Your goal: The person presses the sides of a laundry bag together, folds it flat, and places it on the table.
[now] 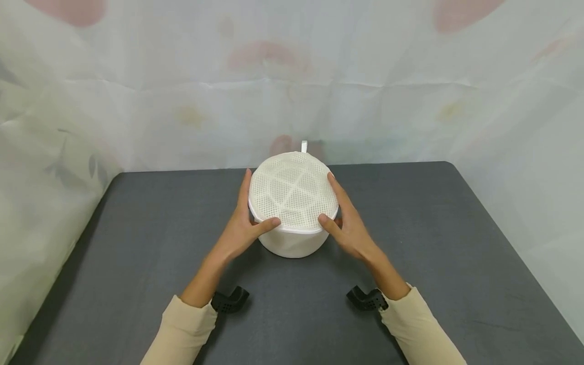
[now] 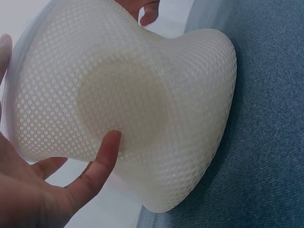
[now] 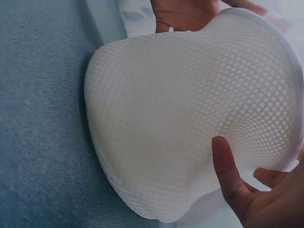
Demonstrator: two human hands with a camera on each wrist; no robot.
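A round white mesh laundry bag (image 1: 293, 203) stands near the table's (image 1: 456, 243) far edge, at its middle. The left hand (image 1: 244, 228) and right hand (image 1: 349, 228) grip its opposite sides, thumbs pressing the front.

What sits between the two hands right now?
Only the white mesh pouch: the left hand and right hand hold its opposite sides, thumbs on the mesh top. The head view shows it resting on the grey table.

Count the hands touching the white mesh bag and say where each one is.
2. The left hand holds the left side of the white mesh bag, thumb on its front rim. The right hand holds the right side likewise. None appear hidden.
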